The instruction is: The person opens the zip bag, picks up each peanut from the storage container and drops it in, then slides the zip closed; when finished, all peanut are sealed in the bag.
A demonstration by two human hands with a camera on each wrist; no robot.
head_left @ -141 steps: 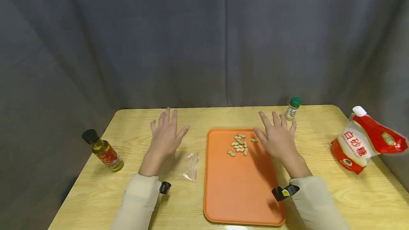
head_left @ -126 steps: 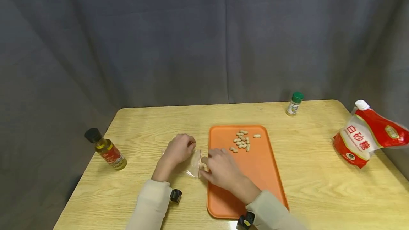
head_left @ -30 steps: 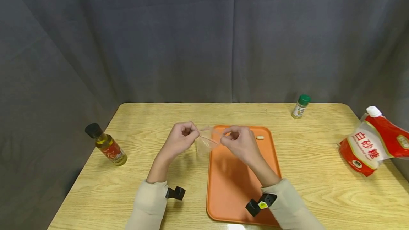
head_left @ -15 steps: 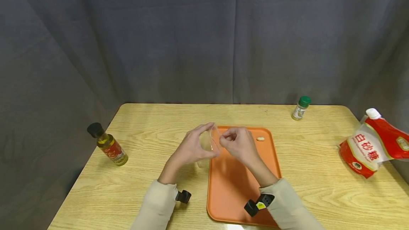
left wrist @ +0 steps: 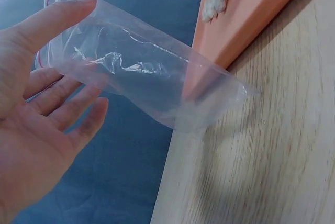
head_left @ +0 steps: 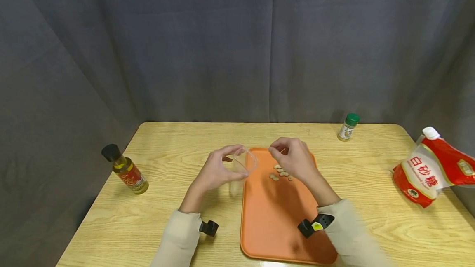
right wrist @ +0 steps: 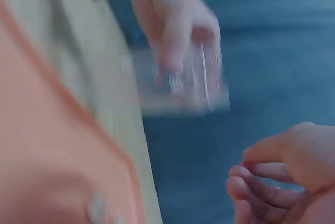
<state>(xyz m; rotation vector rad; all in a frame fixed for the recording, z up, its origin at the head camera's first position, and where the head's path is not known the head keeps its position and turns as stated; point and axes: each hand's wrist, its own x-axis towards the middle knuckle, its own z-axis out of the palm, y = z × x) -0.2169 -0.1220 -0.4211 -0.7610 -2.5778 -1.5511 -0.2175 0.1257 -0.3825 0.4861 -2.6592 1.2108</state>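
Observation:
My left hand (head_left: 215, 172) holds a clear zip-lock bag (left wrist: 136, 67) by its mouth, thumb on one side and fingers on the other. The mouth gapes and faces right, over the left edge of the orange tray (head_left: 282, 226). No contents show inside the bag. Apart from it, above the tray's far part, my right hand (head_left: 297, 158) has loosely bent fingers and nothing visible between them. Several unshelled peanuts (head_left: 274, 177) lie on the tray below that hand, which hides some of them. Blur softens the right wrist view.
An olive oil bottle (head_left: 130, 176) stands at the table's left side. A small green-capped spice jar (head_left: 346, 132) is at the back right. Farther right stands a red and white sugar pouch (head_left: 419, 174) with a white cap. A grey curtain (head_left: 237, 52) hangs behind the table.
Earlier the bag lay flat on the table; both hands raised it and parted its mouth. Since half a second ago, my right hand has moved right, away from the bag, uncovering some peanuts.

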